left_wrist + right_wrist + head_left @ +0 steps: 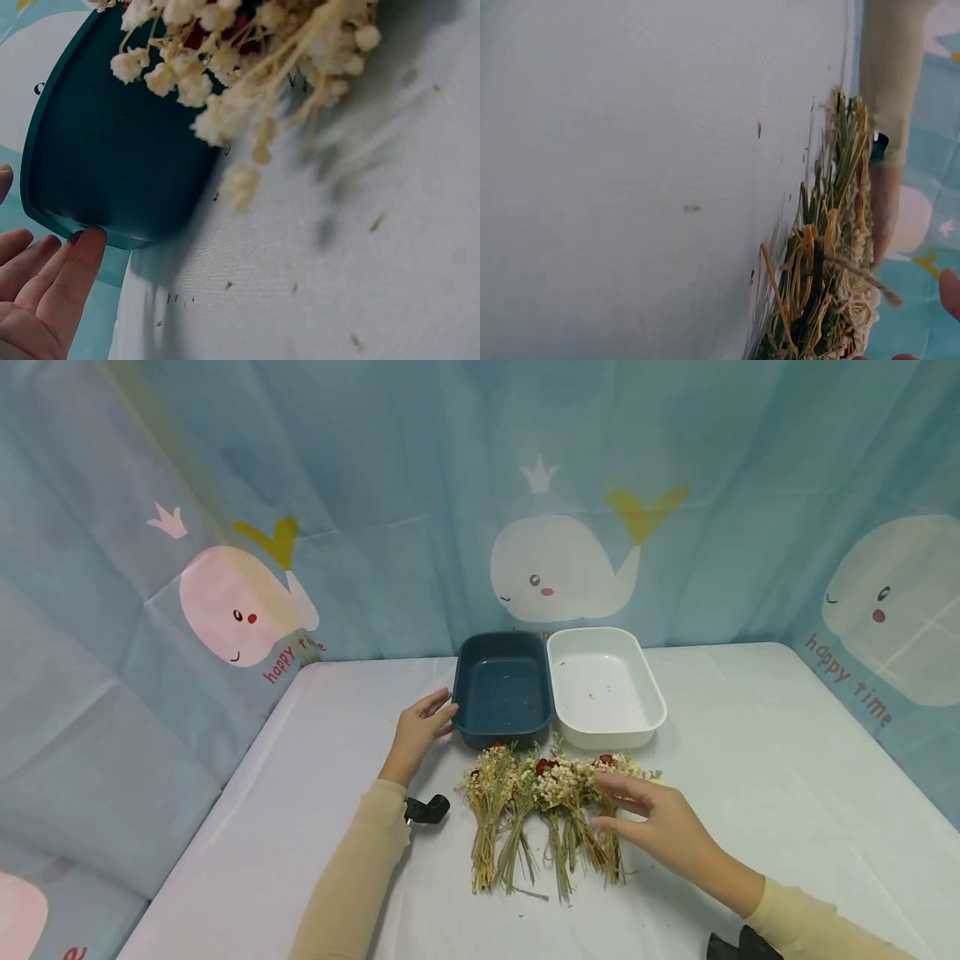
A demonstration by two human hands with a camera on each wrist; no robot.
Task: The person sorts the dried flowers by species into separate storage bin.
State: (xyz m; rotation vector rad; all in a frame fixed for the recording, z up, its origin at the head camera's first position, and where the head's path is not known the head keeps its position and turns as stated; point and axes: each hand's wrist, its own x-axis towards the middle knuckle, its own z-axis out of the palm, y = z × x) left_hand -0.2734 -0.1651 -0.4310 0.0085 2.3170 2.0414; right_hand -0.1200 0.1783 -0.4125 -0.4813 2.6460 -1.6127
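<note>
Left hand (417, 732): fingers straight, tips touching the near left corner of the blue tray (502, 687); looks like steadying it, holding nothing.
Right hand (658, 825): fingers loose and spread, hovering over the right end of the flowers (551, 814); gripping nothing yet.
Flowers: dried bunches in a row on the table (787, 777), heads toward the trays, stems toward the person; easy to grab.
White tray (604, 687): touching the blue tray's right side.
Left wrist view only: one fingertip (84, 251) right on the blue tray's (112, 165) rim; crumbs on the cloth.
Right wrist view only: string tied round the stems (826, 277).
</note>
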